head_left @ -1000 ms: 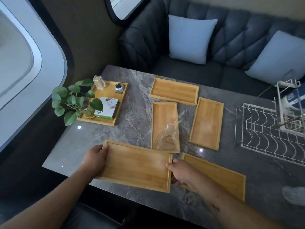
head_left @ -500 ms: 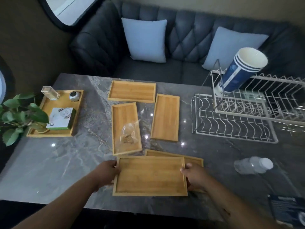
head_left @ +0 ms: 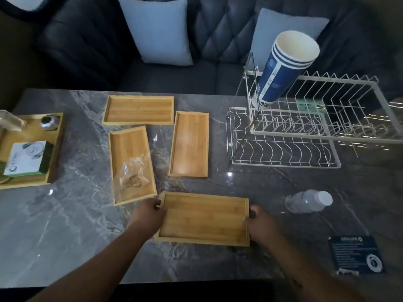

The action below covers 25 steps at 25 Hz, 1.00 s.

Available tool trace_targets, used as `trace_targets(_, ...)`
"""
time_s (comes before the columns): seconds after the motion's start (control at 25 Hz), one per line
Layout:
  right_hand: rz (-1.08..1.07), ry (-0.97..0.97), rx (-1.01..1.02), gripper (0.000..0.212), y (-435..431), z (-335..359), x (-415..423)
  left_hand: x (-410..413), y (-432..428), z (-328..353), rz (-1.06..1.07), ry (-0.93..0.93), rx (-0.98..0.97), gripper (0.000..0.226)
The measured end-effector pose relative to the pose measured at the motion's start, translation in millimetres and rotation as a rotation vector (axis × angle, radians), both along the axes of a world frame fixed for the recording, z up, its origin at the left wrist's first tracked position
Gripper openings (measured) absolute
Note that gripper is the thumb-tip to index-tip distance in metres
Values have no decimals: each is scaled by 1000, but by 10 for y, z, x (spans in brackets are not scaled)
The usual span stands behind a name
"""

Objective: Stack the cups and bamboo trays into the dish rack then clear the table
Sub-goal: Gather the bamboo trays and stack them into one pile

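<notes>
My left hand (head_left: 148, 216) and my right hand (head_left: 260, 225) grip the two short ends of a bamboo tray (head_left: 204, 217) at the near middle of the table, stacked flush over another tray that is now hidden. Three more bamboo trays lie beyond: one crosswise at the back (head_left: 138, 110), one upright in the middle (head_left: 189, 143), and one on the left (head_left: 125, 149) with a clear plastic bag (head_left: 130, 177) on it. A white wire dish rack (head_left: 283, 147) stands at the right, with a stack of blue and white paper cups (head_left: 281, 68) leaning in its upper tier.
A plastic water bottle (head_left: 308, 201) lies on its side right of the held tray. A dark booklet (head_left: 356, 255) sits near the front right edge. A larger bamboo tray (head_left: 54, 149) with a box and small items stands at far left. A dark sofa with two cushions is behind the table.
Both hands carried the tray to the right and set it squarely over the tray that lay at the front. The view swung right, bringing the whole dish rack and cups into sight.
</notes>
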State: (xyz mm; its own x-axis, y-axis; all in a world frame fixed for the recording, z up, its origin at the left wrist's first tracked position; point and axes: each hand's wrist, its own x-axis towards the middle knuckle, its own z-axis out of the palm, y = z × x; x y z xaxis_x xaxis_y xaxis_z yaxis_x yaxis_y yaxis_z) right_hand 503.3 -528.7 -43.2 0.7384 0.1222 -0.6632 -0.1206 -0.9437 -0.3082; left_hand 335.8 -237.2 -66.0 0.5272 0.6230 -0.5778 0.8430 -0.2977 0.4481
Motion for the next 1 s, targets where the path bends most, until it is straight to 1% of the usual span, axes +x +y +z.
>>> trace_targets(0.08, 16, 17, 7, 38, 13, -43, 4, 14, -13, -63, 4, 27, 30, 43)
trace_targets(0.12, 18, 22, 11, 36, 14, -56, 4, 31, -18, -69, 10, 37, 48, 39)
trace_targets(0.24, 23, 24, 12, 36, 19, -65, 25, 97, -13, -3, 45, 78, 104, 15)
trace_targets(0.32, 37, 42, 16, 38, 36, -59, 46, 107, -1, 37, 50, 109, 116, 16)
trace_targets(0.4, 41, 69, 28, 42, 40, -42, 77, 125, -24, 83, 49, 118, 102, 11)
trace_targets(0.56, 60, 79, 51, 42, 26, -36, 99, 161, -116, 126, 44, 129, 95, 17)
trace_targets(0.72, 80, 107, 63, 43, 19, -79, 121, 136, -112, 120, 70, 127, 82, 11)
trace_targets(0.84, 92, 67, 52, 44, 45, 7, 113, 73, -36, 202, 130, 133, 107, 17)
trace_targets(0.92, 69, -30, 54, 30, 104, 136, 125, 23, 57, 310, 158, 88, 206, 17)
trace_targets(1.0, 73, -142, 67, 14, 181, 241, 168, -23, 163, 398, 63, -16, 417, 19)
